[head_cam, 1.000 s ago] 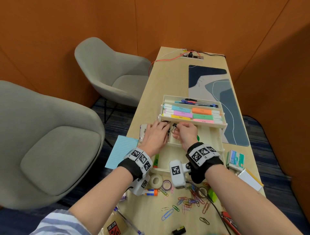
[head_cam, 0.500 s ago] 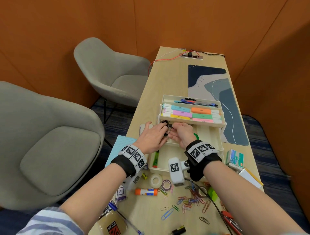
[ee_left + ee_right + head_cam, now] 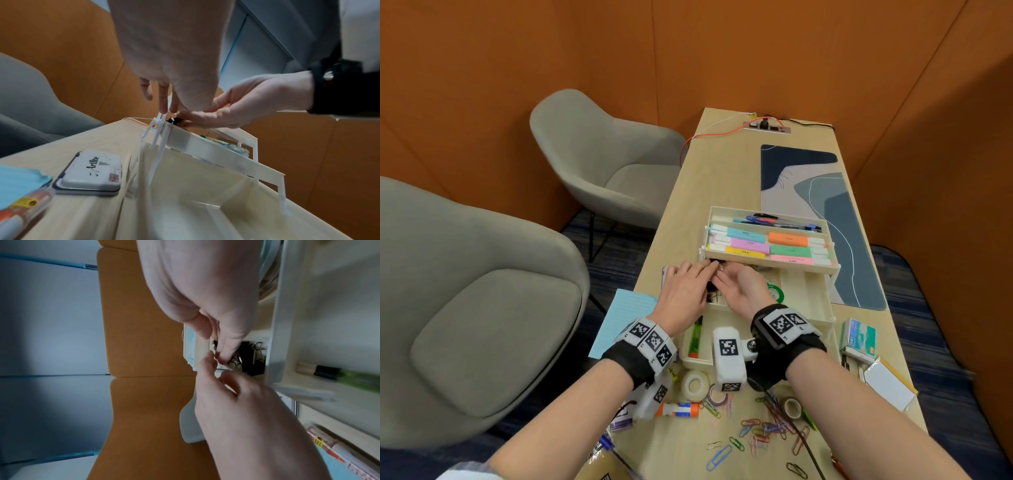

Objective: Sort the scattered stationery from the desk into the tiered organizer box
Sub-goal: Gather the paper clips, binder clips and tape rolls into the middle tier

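At frame centre, my right hand [image 3: 739,287] is pinching a binder clip [image 3: 223,361] over the organizer box [image 3: 822,301], left hand [image 3: 685,291] relaxed alongside. It's light, stiff, springy; I'm gripping its wire handles.

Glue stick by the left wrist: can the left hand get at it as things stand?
Probably yes. The glue stick lies in the open on the desk, nothing on top; the left hand must first leave the organizer.

Office booth: orange padded walls [image 3: 756,51], grey armchairs [image 3: 602,164], desk [image 3: 709,178] power socket [image 3: 767,127].
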